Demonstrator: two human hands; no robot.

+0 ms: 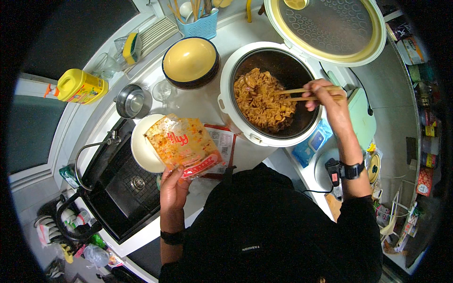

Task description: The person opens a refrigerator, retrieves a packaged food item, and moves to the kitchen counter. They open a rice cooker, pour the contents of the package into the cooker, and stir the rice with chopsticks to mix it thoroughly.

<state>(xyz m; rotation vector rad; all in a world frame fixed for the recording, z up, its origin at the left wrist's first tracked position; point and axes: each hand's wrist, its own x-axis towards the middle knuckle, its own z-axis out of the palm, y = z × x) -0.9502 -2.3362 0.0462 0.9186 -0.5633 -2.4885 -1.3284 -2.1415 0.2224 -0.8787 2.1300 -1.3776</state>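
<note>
My right hand (325, 93) grips a pair of wooden chopsticks (299, 94), their tips in a heap of brown, sauced sliced food (265, 100). The food lies in the dark inner pot (300, 74) of a white rice cooker (226, 85), whose lid (329, 28) stands open at the far side. In my left hand (176, 185) is a clear plastic pouch (185, 145) smeared inside with orange-red oily sauce. Partly behind the pouch sits a cream-coloured bowl (141, 145). A red-bordered printed packet (223, 139) lies flat on the counter between pouch and cooker.
Stacked yellow bowls (191, 60), a drinking glass (164, 91) and a steel bowl (131, 102) stand left of the cooker. A black sink (124, 187) with a faucet (113, 138) is at left. Blue wipes pack (315, 139) and a green cutting board (362, 116) sit right.
</note>
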